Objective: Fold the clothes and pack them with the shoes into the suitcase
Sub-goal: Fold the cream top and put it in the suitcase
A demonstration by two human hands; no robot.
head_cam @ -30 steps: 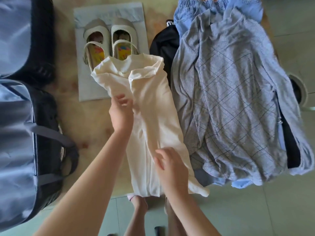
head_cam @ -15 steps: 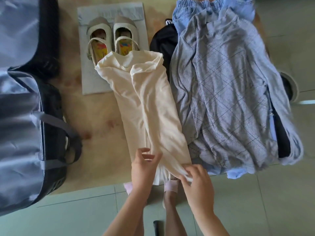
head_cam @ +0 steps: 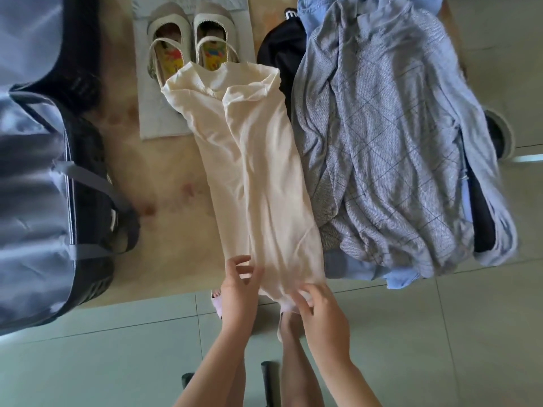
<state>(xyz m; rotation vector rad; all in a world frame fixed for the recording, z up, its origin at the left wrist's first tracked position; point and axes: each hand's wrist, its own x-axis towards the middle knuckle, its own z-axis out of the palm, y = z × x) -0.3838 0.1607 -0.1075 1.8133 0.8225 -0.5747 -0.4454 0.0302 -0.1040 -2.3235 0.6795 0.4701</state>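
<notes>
Cream top (head_cam: 258,171) lies lengthwise on the table (head_cam: 176,224), collar over the 2 shoes (head_cam: 191,45). Left hand (head_cam: 239,286) hovers open at the hem, right hand (head_cam: 321,308) touches it, can't tell if pinching. Thin fabric might bunch when folded.

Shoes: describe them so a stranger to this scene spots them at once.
Right of the dark suitcase, at the table's far edge, lies a pale grey mat. The shoes sit on it side by side: off-white, strapped, with bright yellow insoles, unlike the soft clothes beside them.
</notes>
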